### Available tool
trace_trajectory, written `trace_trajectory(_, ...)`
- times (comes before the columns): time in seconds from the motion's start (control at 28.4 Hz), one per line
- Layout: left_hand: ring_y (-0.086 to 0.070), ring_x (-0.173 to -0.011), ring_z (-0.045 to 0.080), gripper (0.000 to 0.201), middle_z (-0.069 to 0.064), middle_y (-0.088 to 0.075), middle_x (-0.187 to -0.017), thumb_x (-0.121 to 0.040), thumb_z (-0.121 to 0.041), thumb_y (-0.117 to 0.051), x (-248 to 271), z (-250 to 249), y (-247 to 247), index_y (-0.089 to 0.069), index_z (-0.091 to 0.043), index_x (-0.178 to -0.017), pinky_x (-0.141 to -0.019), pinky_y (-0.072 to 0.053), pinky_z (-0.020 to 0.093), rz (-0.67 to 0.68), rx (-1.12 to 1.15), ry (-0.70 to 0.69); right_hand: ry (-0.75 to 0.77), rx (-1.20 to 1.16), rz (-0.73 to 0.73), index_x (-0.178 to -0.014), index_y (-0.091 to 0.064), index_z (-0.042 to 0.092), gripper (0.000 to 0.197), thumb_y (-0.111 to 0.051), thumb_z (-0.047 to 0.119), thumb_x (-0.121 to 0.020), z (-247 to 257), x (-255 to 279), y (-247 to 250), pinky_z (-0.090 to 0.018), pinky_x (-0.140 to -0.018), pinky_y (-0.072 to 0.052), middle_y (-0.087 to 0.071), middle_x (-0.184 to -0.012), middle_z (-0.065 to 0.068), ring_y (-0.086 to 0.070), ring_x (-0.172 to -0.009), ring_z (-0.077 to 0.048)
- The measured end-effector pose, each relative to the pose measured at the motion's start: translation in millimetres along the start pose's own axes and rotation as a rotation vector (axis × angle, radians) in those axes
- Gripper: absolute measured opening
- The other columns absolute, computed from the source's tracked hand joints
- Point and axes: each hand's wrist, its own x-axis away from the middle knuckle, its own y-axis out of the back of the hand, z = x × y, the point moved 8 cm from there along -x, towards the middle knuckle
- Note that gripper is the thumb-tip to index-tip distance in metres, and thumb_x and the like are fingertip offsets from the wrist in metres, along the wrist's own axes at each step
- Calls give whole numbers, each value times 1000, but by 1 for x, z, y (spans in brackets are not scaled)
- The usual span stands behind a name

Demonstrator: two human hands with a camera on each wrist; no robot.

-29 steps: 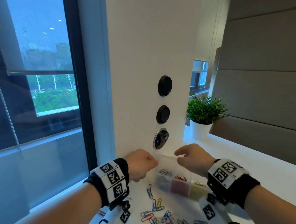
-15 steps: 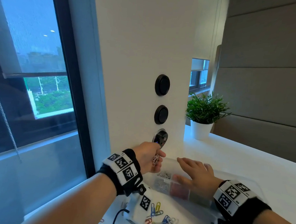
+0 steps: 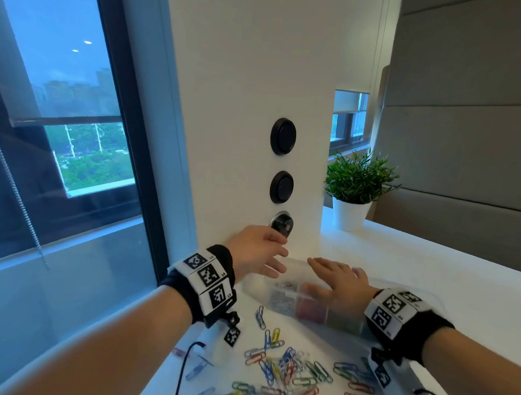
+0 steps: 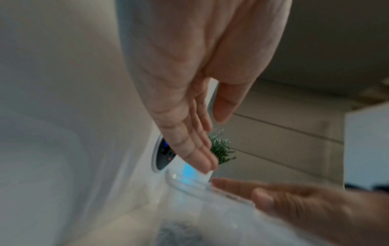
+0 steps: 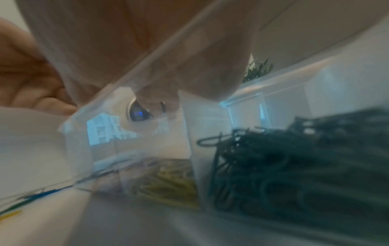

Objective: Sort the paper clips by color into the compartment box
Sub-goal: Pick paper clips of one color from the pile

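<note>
Compartment box (image 3: pixel 296 302), clear plastic, sits on white counter (image 3: pixel 430 266) close to white pillar (image 3: pixel 246 106); long axis runs left-right across our view. We see right hand (image 3: pixel 342 287) lying flat on box top, fingers straight. Left hand (image 3: pixel 258 251) hovers at box's left end beside pillar, fingers straight and apart, holding nothing. Loose paper clips (image 3: pixel 286 371) scattered on counter nearer us, pointing all ways. Open counter right of box; potted plant (image 3: pixel 356 187) well behind. Right wrist view: green clips (image 5: pixel 294 163) fill one compartment, yellow clips (image 5: pixel 168 181) next one.
</note>
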Motion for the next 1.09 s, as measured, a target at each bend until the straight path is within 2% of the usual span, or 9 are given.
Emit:
trace_trajectory(0.14,-60,-73,8,15,3,-67,-108,-95,-15,-56,41,17,2,-67,-18,-105,-67,-52,22,180,-788,-126,115,-86,-112,-144,-43,25,54,-53,46,-96,15,18,34,-37,-117,-19,-29,-157,3,-25,-144,-19)
trace_trajectory(0.25,-55,-92,6,26,-7,-61,-122,-91,-32,-65,72,53,-6,-69,-27,-117,-80,-42,19,407,-1144,-85,215,-223,-240,-101,-67,34,11,-65,31,-90,25,59,55,-21,-90,-43,-63,-109,13,-58,-107,-10)
trace_trajectory(0.32,-53,-104,9,37,-10,-56,-124,-84,-38,-73,91,65,-12,-67,-31,-120,-84,-38,20,479,-1161,-91,227,-177,-76,-91,-65,38,5,-66,34,-89,30,88,38,-15,-76,-46,-63,-89,19,-61,-86,-1)
trace_trajectory(0.46,-44,-109,8,49,-13,-46,-121,-77,-38,-79,116,67,-30,-63,-37,-123,-93,-37,23,553,-1047,-137,243,47,195,-117,-66,32,27,-62,30,-90,32,122,-14,-14,-82,-45,-63,-109,18,-59,-96,-3)
trace_trajectory(0.63,-42,-110,11,37,-5,-48,-122,-81,-34,-76,136,61,-60,-69,-31,-117,-97,-38,29,571,-1114,-271,232,-1,182,-104,-74,28,22,-72,33,-83,30,149,-28,-8,-72,-39,-57,-84,23,-53,-82,2)
trace_trajectory(0.81,-48,-88,8,24,1,-61,-109,-85,-23,-73,140,61,-79,-73,-17,-108,-69,-34,8,581,-1152,-343,226,95,172,-102,-75,30,20,-70,36,-83,46,155,-39,-23,-83,-50,-69,-104,11,-63,-95,-13)
trace_trajectory(0.88,-50,-85,7,18,0,-63,-102,-86,-20,-72,135,61,-74,-74,-16,-103,-68,-33,7,535,-1144,-327,227,146,149,-103,-74,29,19,-64,31,-87,49,155,-36,-25,-85,-49,-66,-108,7,-61,-98,-17)
trace_trajectory(0.99,-53,-86,8,15,-2,-64,-101,-86,-20,-71,135,63,-67,-75,-17,-100,-75,-38,17,512,-1136,-314,243,86,146,-98,-72,25,17,-58,24,-88,46,160,-32,-21,-82,-48,-65,-101,8,-58,-91,-11)
trace_trajectory(1.09,-54,-78,7,14,-1,-67,-95,-88,-24,-69,138,65,-72,-75,-15,-97,-71,-40,17,528,-1174,-324,190,-173,134,-82,-67,27,6,-62,23,-83,37,168,-27,-14,-67,-47,-65,-80,12,-55,-69,1)
